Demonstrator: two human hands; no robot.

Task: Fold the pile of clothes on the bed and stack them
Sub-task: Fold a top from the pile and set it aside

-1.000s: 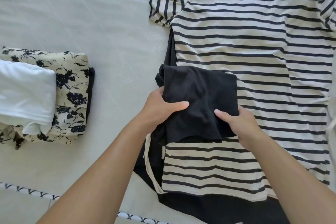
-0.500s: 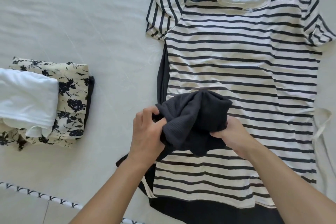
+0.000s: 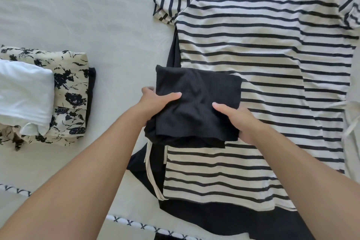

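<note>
we've got the black top (image 3: 196, 101) folded into a rough square, held over the near-left part of the striped shirt (image 3: 272, 60) spread on the bed (image 3: 87, 15). left hand (image 3: 155, 101) grips its left edge, thumb on top and fingers tucked under; right hand (image 3: 239, 121) pinches the near-right corner, thumb laid across the cloth. the stack (image 3: 64, 99) lies well off to the left, so the left hand is the nearer one and the carry looks like a sideways sweep. the square's long side runs left to right. it's a fine ribbed knit, soft and limp, near edge sagging in loose layers, so it may slump open. the stack shows a white piece (image 3: 23, 93) on a floral one (image 3: 72, 76), with a dark edge beneath.
</note>
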